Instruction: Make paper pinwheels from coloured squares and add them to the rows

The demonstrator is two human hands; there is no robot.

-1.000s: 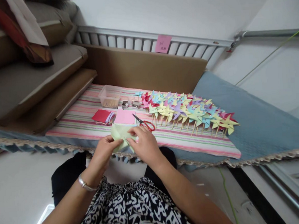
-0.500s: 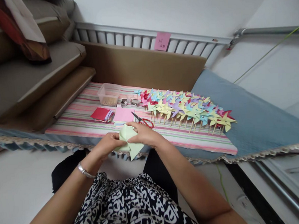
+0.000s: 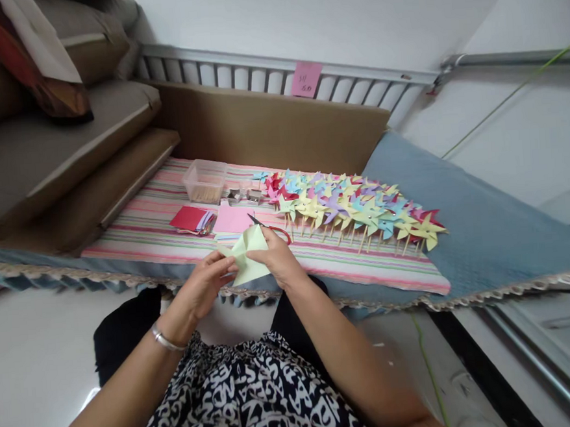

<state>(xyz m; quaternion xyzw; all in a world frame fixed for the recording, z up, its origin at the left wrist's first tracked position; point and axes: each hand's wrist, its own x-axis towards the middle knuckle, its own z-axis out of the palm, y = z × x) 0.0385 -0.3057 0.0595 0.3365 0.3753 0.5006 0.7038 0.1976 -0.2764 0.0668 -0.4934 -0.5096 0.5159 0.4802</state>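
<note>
A pale green paper pinwheel (image 3: 249,258), partly folded, is between my two hands above the near edge of the striped cloth. My left hand (image 3: 209,280) pinches its left side with thumb and fingers. My right hand (image 3: 275,256) grips the right side, the thumb lying across the front and the fingers behind. Just past the right fingers lie scissors (image 3: 279,232) with red handles, partly hidden by that hand. Close behind the paper rests a stack of pink paper squares (image 3: 233,218). To its left sits a stack of red and purple paper squares (image 3: 189,218).
Many colourful finished pinwheels (image 3: 352,202) on sticks lie in rows at right. A clear plastic box (image 3: 205,180) holds thin sticks, with small metal pieces (image 3: 244,195) beside it. Stacked cushions (image 3: 65,144) stand at left, and a brown board (image 3: 269,123) runs along the back.
The green paper has been turned between my hands, its point now facing a different way. My right hand has moved slightly right and my left hand's grip has shifted.
</note>
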